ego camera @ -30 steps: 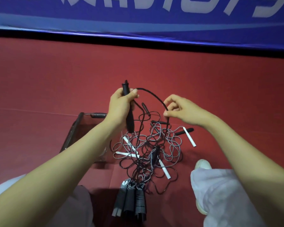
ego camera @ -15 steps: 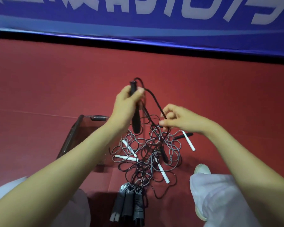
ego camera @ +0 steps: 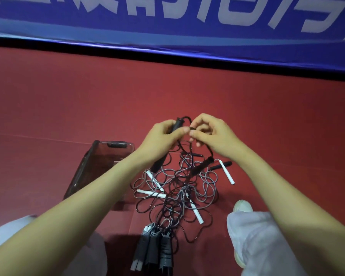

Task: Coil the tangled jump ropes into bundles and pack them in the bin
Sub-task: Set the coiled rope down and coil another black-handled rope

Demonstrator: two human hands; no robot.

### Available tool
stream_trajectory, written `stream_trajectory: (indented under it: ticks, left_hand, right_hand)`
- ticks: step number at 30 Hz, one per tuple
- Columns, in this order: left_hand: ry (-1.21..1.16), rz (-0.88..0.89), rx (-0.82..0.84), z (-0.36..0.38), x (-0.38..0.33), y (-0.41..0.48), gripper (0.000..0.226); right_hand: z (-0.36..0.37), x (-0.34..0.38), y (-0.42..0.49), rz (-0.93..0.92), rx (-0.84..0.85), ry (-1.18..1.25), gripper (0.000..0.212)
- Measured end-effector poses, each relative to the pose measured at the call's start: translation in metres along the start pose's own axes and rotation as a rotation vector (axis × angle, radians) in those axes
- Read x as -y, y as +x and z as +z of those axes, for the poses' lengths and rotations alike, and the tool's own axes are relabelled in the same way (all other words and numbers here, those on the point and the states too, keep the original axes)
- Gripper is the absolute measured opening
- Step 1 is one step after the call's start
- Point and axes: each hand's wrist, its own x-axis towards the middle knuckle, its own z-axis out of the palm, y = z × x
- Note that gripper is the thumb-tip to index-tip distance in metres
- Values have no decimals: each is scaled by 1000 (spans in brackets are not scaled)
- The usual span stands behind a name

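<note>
My left hand [ego camera: 163,136] grips a black jump-rope handle [ego camera: 176,124] held upright above the floor. Right beside it, my right hand [ego camera: 209,134] pinches the black cord [ego camera: 191,128] that loops over from the top of that handle. Below both hands lies a tangled pile of grey and black ropes [ego camera: 177,192] with several white and black handles sticking out. A second black handle [ego camera: 202,167] hangs just under my right hand. The dark translucent bin [ego camera: 100,162] stands on the floor left of the pile, partly hidden by my left forearm.
Three coiled bundles [ego camera: 153,250] lie side by side on the red floor [ego camera: 68,108] near my knees. My knee and white shoe [ego camera: 243,208] are at the lower right. A blue banner [ego camera: 167,22] runs along the back.
My right hand rose from the pile and came in against my left hand, bringing the cord up to the handle. The loop between the hands has shortened.
</note>
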Motion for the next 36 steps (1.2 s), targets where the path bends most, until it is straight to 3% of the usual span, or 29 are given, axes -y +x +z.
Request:
stream_trajectory:
  ticks: [4, 6, 7, 9, 11, 13, 17, 23, 27, 29, 31, 34, 36]
  left_hand:
    - [-381, -8, -263, -14, -13, 9, 20]
    - [-444, -58, -333, -21, -12, 13, 19]
    - [-400, -88, -357, -24, -9, 14, 18]
    - [-72, -136, -349, -31, 0, 16, 7]
    - [285, -128, -282, -32, 7, 13, 32]
    - [325, -6, -192, -27, 5, 6, 45]
    - [372, 104, -104, -12, -3, 2, 30]
    - [-82, 20, -36, -14, -12, 3, 12]
    - [-414, -30, -122, -19, -24, 4, 5]
    - [-475, -40, -143, -24, -26, 5, 4]
    - [-476, -59, -151, -27, -26, 5, 3]
    - [-430, -144, -159, -26, -26, 10, 3]
    - [-426, -218, -179, -24, -22, 13, 11]
  right_hand:
    - [0, -6, -2, 171, 159, -44, 20]
    - [1, -5, -1, 184, 146, 17, 16]
    - [0, -4, 1, 161, 93, 34, 17]
    - [-2, -2, 4, 107, -12, 35, 20]
    - [-5, -1, 4, 66, -43, 64, 20]
    - [-5, 0, 2, 8, -37, 26, 18]
    - [-1, -1, 0, -59, -18, -173, 17]
    - [6, 3, -2, -96, -108, 70, 20]
    - [10, -5, -3, 82, 81, -12, 24]
    - [14, -9, -3, 77, 118, -106, 16]
    - [19, -8, -3, 68, 99, -51, 7]
    - [24, 1, -3, 106, -17, 176, 7]
    - [23, 4, -3, 53, -134, 152, 9]
